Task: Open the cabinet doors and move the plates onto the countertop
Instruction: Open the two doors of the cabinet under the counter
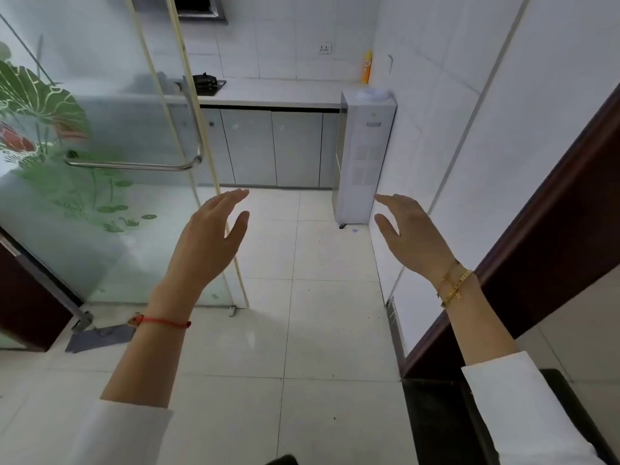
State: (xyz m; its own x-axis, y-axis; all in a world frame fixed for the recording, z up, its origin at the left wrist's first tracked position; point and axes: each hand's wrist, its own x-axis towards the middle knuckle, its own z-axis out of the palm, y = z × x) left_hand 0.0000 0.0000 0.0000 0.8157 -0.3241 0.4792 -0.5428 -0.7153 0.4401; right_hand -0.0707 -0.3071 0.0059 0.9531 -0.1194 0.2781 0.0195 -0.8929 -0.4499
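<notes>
two forearms in white sleeves reach forward over a pale tiled floor (312, 330). the left hand (208, 236) is held out with fingers straight and loosely together, thumb apart, holding nothing; a red string bracelet (161, 321) circles its wrist. the right hand (407, 229) mirrors it, fingers extended and relaxed, also empty, with gold bracelets (454, 286) at the wrist. to the left stands a frosted glass door (100, 129) printed with green lotus leaves, with a metal bar handle (141, 165). to the right runs a dark wooden door frame (536, 236). farther off, a white water dispenser (364, 156) stands against the right wall. at the far end, grey cabinet doors (273, 149) are closed beneath a pale countertop (285, 92), well apart from both hands. on the countertop sit a gas stove (208, 83) at the left and a yellow bottle (367, 66) at the right. no plates can be seen.
</notes>
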